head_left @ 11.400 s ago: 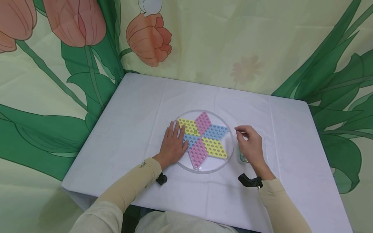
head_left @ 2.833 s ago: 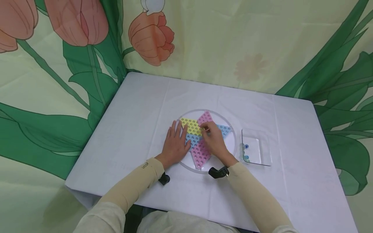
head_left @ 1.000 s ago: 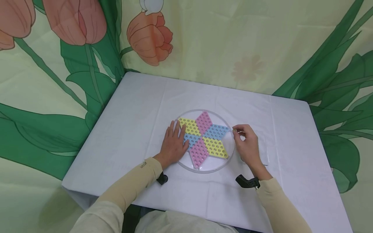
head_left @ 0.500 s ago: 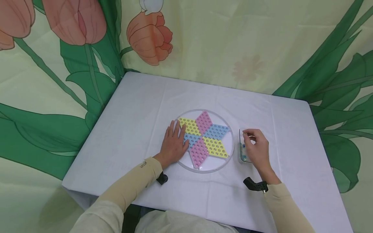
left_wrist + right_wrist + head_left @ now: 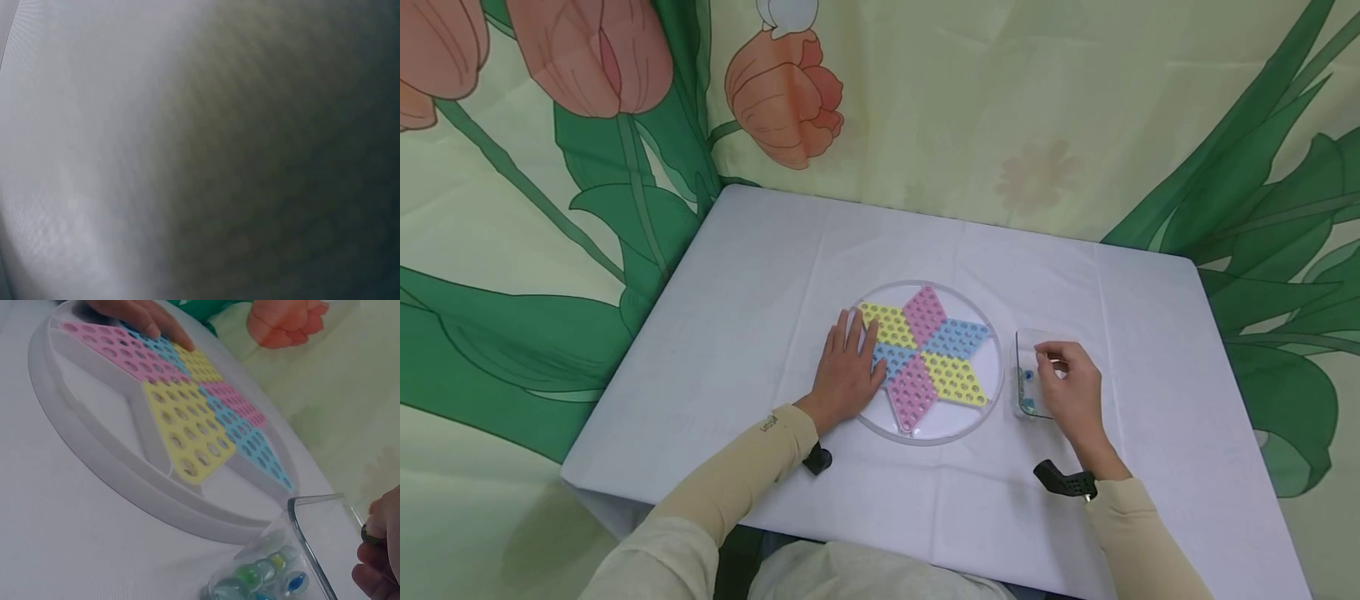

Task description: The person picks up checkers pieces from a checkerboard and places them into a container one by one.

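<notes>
A round clear board [image 5: 880, 427] with a pink, yellow and blue star of holes, a Chinese checkers board, lies mid-table. My left hand [image 5: 844, 367] rests flat on its left side, fingers straight, covering part of a blue and a yellow section. To the board's right stands a clear plastic box [image 5: 1027, 340], partly hidden by my right hand [image 5: 1075, 392]. In the right wrist view, my right thumb and fingers pinch a dark greenish marble [image 5: 373, 535] by the box's rim. Several glass marbles [image 5: 248, 575] lie in the box, some green, one with a blue swirl.
A white cloth covers the table [image 5: 760, 275]. Behind it hangs a curtain [image 5: 940, 100] printed with tulips and leaves. The left wrist view is mostly blurred by something dark and close. Black camera mounts [image 5: 1066, 481] sit on both wrists.
My right hand has gone from over the board, 2.8 s ago, rightward to the box. A greenish marble seen on the yellow section 11.4 s ago is gone from there. My left hand stays put.
</notes>
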Demonstrator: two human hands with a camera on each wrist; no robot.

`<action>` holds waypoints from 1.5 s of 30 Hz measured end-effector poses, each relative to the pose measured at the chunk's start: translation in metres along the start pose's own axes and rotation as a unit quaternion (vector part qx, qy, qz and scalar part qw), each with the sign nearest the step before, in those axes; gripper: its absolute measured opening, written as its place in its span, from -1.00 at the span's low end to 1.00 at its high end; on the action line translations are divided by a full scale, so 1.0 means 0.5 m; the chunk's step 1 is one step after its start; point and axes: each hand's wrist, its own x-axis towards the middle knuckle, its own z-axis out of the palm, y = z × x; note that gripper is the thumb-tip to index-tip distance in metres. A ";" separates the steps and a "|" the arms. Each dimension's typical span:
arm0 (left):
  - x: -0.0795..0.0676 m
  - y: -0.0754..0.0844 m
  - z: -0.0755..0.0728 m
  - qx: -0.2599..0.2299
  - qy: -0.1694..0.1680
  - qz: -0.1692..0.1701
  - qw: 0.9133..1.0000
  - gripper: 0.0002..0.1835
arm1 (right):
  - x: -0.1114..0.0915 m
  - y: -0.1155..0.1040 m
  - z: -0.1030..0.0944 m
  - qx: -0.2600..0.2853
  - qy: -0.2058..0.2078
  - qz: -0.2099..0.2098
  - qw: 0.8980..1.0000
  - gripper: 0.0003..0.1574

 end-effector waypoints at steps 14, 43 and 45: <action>0.000 0.001 0.000 0.002 -0.008 -0.005 1.000 -0.26 | 0.001 0.003 0.002 -0.030 -0.056 0.088 0.994 -0.72; 0.001 0.000 0.001 0.014 0.003 0.001 1.000 -0.27 | 0.021 0.008 0.013 -0.086 -0.163 0.115 0.976 -0.71; 0.000 -0.001 0.002 0.013 0.000 0.001 1.000 -0.26 | 0.021 0.009 0.013 -0.085 -0.167 0.115 0.976 -0.71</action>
